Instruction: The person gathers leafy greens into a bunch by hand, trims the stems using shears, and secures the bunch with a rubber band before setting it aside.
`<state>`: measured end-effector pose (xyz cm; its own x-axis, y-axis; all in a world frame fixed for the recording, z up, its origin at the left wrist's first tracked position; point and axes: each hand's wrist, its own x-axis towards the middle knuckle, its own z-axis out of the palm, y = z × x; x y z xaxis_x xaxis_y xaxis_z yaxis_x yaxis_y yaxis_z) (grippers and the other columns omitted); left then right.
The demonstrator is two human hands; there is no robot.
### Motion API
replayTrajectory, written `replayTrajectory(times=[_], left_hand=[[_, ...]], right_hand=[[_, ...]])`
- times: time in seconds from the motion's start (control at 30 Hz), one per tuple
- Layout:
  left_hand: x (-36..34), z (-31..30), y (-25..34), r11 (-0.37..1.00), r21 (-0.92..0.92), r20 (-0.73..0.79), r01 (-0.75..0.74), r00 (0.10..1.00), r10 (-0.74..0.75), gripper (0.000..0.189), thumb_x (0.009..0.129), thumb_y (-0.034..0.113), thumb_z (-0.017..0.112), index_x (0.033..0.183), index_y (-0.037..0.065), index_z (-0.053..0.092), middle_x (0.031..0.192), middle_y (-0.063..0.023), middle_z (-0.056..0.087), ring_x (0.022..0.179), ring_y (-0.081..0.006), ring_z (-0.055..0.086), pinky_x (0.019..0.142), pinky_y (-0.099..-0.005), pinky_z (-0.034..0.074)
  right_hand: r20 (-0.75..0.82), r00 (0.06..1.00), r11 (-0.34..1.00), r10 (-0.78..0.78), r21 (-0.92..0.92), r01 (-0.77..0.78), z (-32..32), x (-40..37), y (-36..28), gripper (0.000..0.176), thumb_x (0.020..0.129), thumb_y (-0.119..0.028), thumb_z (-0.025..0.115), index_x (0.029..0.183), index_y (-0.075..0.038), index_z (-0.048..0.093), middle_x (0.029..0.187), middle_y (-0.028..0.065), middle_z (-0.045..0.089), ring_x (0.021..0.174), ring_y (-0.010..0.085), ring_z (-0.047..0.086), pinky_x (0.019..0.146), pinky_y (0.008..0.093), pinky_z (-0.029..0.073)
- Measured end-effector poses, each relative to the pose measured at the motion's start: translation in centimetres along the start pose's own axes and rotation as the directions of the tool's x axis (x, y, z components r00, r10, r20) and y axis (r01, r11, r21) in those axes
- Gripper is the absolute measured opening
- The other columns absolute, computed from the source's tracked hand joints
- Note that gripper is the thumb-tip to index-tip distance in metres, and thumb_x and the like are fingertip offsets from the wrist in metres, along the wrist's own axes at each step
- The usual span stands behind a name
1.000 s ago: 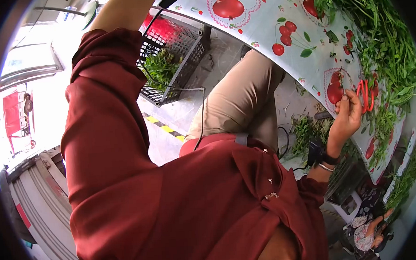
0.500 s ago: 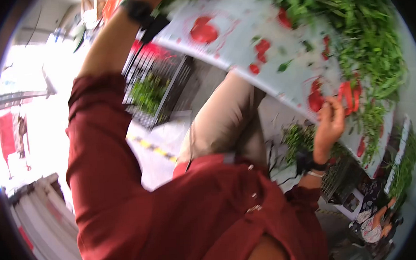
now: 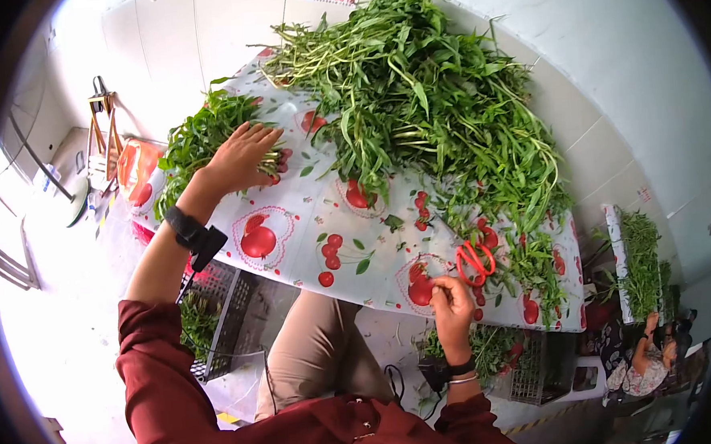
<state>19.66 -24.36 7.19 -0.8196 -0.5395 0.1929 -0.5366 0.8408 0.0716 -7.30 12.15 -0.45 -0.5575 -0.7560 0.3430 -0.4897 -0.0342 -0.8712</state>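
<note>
My left hand (image 3: 242, 158) is open with its fingers stretched out, palm down on the stem ends of a smaller bunch of leafy greens (image 3: 191, 146) at the table's left end. My right hand (image 3: 454, 307) is at the table's front edge, thumb and fingers pinched together. Whether anything lies between those fingertips I cannot make out. Just beyond them are red-handled scissors (image 3: 475, 264), their blades partly lost among loose leaves. A large heap of long-stemmed leafy greens (image 3: 437, 97) covers the back and right of the table.
The table has a white fruit-print cloth (image 3: 291, 225). Below its front edge stand a dark crate (image 3: 228, 321) with greens at left and another crate (image 3: 540, 365) at right. A person (image 3: 640, 368) is by another table of greens at far right. A tiled wall closes the back.
The view has swung up, bringing the whole tabletop and my left hand into sight. My right hand stays by the front edge near the scissors, its fingers still pinched.
</note>
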Motion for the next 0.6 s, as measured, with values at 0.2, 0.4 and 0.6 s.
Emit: replayTrajectory(times=[0.2, 0.4, 0.6], left_hand=[[-0.4, 1.0, 0.1, 1.000, 0.014, -0.088, -0.016, 0.996, 0.017, 0.095, 0.064, 0.028, 0.080, 0.145, 0.002, 0.038, 0.142, -0.0172, 0.047, 0.137, -0.0301, 0.039, 0.119, -0.0407, 0.023], [-1.3, 0.7, -0.5, 0.997, -0.046, -0.028, 0.069, 0.997, -0.070, 0.102, 0.064, 0.026, 0.082, 0.149, 0.004, 0.031, 0.149, -0.0183, 0.040, 0.142, -0.0307, 0.032, 0.120, -0.0442, 0.020], [-1.8, 0.6, 1.0, 0.996, -0.059, -0.026, 0.069, 0.997, -0.071, 0.098, 0.068, 0.024, 0.081, 0.150, 0.005, 0.030, 0.150, -0.0174, 0.039, 0.143, -0.0312, 0.030, 0.120, -0.0444, 0.020]], right_hand=[[0.017, 0.999, 0.997, 0.034, 0.061, -0.035, 0.1, -0.1, -0.2, 0.013, 0.087, 0.007, 0.057, 0.099, 0.003, 0.063, 0.087, 0.0037, 0.057, 0.069, 0.0075, 0.055, 0.062, 0.0224, 0.046], [0.010, 0.999, 0.998, 0.042, 0.056, -0.042, 0.2, 0.0, 0.2, 0.013, 0.087, 0.007, 0.057, 0.098, 0.003, 0.063, 0.086, 0.0027, 0.058, 0.069, 0.0069, 0.054, 0.062, 0.0221, 0.046], [0.004, 1.000, 1.000, 0.017, 0.005, -0.017, 0.1, 0.0, 0.5, 0.012, 0.088, 0.006, 0.058, 0.099, 0.003, 0.063, 0.086, 0.0028, 0.058, 0.068, 0.0065, 0.053, 0.060, 0.0218, 0.045]])
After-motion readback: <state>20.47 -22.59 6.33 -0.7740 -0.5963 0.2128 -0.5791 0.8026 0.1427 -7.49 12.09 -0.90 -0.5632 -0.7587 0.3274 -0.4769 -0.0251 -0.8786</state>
